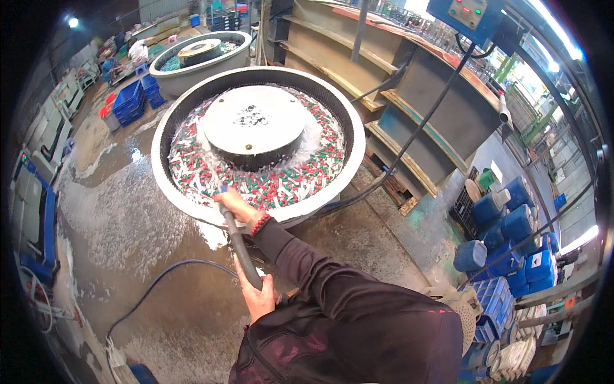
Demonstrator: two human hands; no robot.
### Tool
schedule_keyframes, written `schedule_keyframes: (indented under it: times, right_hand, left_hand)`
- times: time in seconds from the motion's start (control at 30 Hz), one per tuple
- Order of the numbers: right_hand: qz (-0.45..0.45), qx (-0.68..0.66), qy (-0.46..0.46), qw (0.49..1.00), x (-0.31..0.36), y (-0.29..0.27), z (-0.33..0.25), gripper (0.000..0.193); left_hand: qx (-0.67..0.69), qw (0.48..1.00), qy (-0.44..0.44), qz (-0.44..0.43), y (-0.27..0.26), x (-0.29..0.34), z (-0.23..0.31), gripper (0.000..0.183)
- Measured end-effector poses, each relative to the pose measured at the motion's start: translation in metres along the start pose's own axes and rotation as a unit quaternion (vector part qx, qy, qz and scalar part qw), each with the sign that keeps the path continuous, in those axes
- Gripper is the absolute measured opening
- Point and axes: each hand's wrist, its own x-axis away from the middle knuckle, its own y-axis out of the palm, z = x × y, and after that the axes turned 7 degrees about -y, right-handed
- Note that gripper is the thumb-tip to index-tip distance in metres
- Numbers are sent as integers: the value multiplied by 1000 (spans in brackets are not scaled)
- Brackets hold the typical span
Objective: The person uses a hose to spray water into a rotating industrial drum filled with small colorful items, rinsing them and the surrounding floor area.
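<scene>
Both hands are closed on one dark tube (pixel 236 240), one behind the other along its length. The right hand (pixel 239 206), with a red bead bracelet (pixel 258 223) at the wrist, grips the front part, close to the near rim of a big round tub (pixel 355 137). The left hand (pixel 257 297) holds the rear end, lower and nearer to the body. The front end of the tube points to the inside of the tub, where small pieces in red, green and white (pixel 281 195) fill the ring around a white round cover (pixel 256 125). A whitish splash shows beside this cover; whether it comes from the tube, I cannot tell.

In my judgement, the work is in its middle. What seems done: the tub is loaded, the tube is brought to it, and the pieces look wet. What seems left: the pieces are all inside the tub, mixed, and none appears sorted out. How much wetting remains is not possible to say. A thin blue hose (pixel 167 267) lies on the wet floor (pixel 128 214); its joint with the tube is hidden.
</scene>
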Motion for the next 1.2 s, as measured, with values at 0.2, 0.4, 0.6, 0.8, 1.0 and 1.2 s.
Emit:
schedule_keyframes:
  times: [0.2,0.4,0.6,0.8,1.0,1.2]
  right_hand:
    - [144,-32,11,989,12,-114,24,20]
    - [181,-106,5,978,72,-169,-25,21]
    - [193,-113,-64,973,79,-157,-52,26]
    - [202,-76,14,976,47,-133,-17,28]
    - [162,-57,39,984,17,-113,15,25]
    - [223,26,-105,969,-16,-139,65,59]
  left_hand:
    - [-79,983,-100,-133,12,-12,6,74]
    - [-185,959,-63,-204,20,-21,-8,68]
    - [-171,957,-50,-230,17,-19,-5,69]
    - [-103,972,-97,-187,8,-19,9,71]
    - [-66,978,-115,-158,-1,-17,12,73]
    - [-68,976,-108,-175,9,-23,9,72]
